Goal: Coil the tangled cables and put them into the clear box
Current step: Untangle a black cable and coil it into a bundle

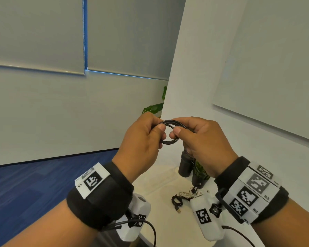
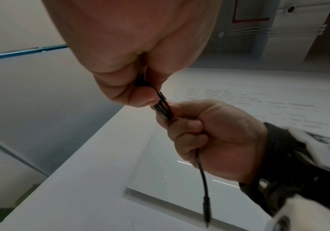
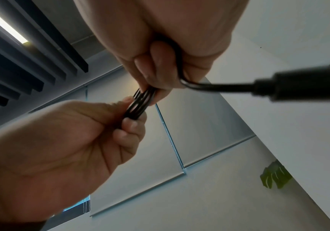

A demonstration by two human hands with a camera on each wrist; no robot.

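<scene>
A black cable is wound into a small coil (image 1: 168, 141) held up in the air between both hands. My left hand (image 1: 159, 133) pinches the coil's left side with thumb and fingers. My right hand (image 1: 178, 131) pinches the right side. In the left wrist view the coil's strands (image 2: 161, 106) sit between the two hands, and the loose tail with its plug (image 2: 206, 209) hangs from the right fist (image 2: 209, 132). The right wrist view shows the coil (image 3: 138, 104) and the blurred plug (image 3: 298, 84) close to the camera. No clear box is in view.
On the white table (image 1: 155, 177) below lie a loose black USB cable (image 1: 177, 202) and a tangled white cable (image 1: 188, 193). Two dark cylinders (image 1: 185, 164) and a potted plant (image 1: 199, 175) stand behind them. Blue carpet lies to the left.
</scene>
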